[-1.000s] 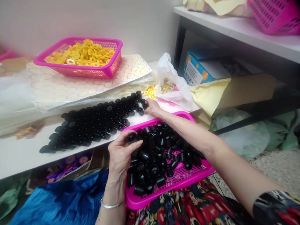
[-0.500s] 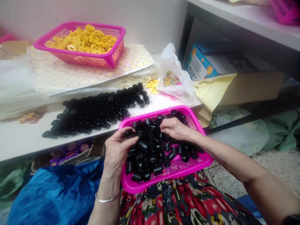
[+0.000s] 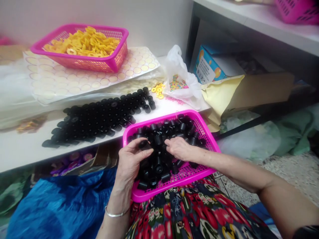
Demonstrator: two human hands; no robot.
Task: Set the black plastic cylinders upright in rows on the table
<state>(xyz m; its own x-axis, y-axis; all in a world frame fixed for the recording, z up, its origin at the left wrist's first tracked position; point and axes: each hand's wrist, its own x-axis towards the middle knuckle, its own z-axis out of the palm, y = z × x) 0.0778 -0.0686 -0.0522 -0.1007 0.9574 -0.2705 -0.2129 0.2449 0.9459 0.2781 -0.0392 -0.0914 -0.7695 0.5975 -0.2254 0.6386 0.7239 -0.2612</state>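
A pink mesh basket (image 3: pixel 138 197) holds many loose, short black plastic cylinders (image 3: pixel 159 169), some showing a hole in the end. Over its left side, my left hand (image 3: pixel 128 162) grips one black cylinder (image 3: pixel 143 143) between thumb and fingers. My right hand (image 3: pixel 180 148) reaches in from the right, above the middle of the pile. Its fingers are pinched together, and whatever is between them is hidden. Just beyond the basket, similar black cylinders (image 3: pixel 99 116) stand on end in close rows on the white table (image 3: pixel 22 151).
Another pink basket (image 3: pixel 114 63), full of yellow rings (image 3: pixel 87 43), rests at the back on a sheet of printed circles (image 3: pixel 139 68). A few yellow rings (image 3: pixel 158 89) lie near a white plastic bag (image 3: pixel 174 59) of coloured beads. Cardboard boxes (image 3: pixel 264 91) stand at right.
My right hand has moved left and slightly down over the pile, nearer my left hand. My left hand still holds its black cylinder. The whole view has shifted slightly.
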